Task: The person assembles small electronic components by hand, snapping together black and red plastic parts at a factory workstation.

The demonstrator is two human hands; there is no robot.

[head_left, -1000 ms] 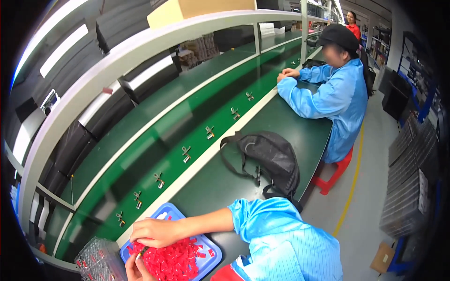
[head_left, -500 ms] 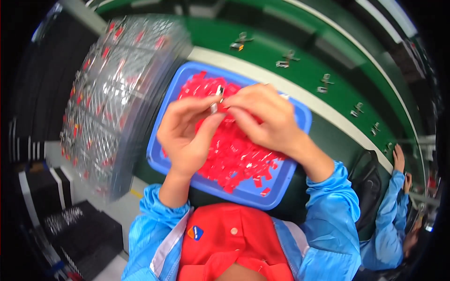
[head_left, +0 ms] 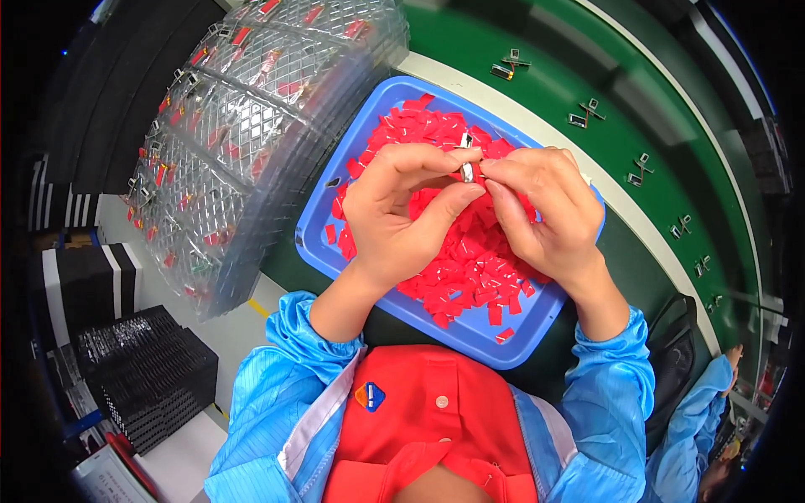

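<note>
My left hand (head_left: 401, 210) pinches a small silvery part (head_left: 467, 173) between thumb and forefinger. A white-and-black end (head_left: 466, 141) of it sticks up above the fingers. The thumb and forefinger of my right hand (head_left: 549, 214) are pressed together at the part's right side, where a bit of red shows. My fingertips hide what exactly the right hand grips. Both hands are over a blue plastic tray (head_left: 503, 355) that holds many loose, flat red pieces (head_left: 457, 281).
Clear plastic trays (head_left: 251, 117), stacked at the left, hold small red-and-silver parts. Beyond the blue tray, small wired parts (head_left: 579, 120) lie spaced along a green belt (head_left: 457, 38). Black crates (head_left: 147, 360) stand lower left. A co-worker's blue sleeve (head_left: 696, 411) is at the right.
The view has shifted, so the tray sits farther right and higher in the picture. Both hands keep their pinch around the small part. The co-worker's hand is lower at the right edge.
</note>
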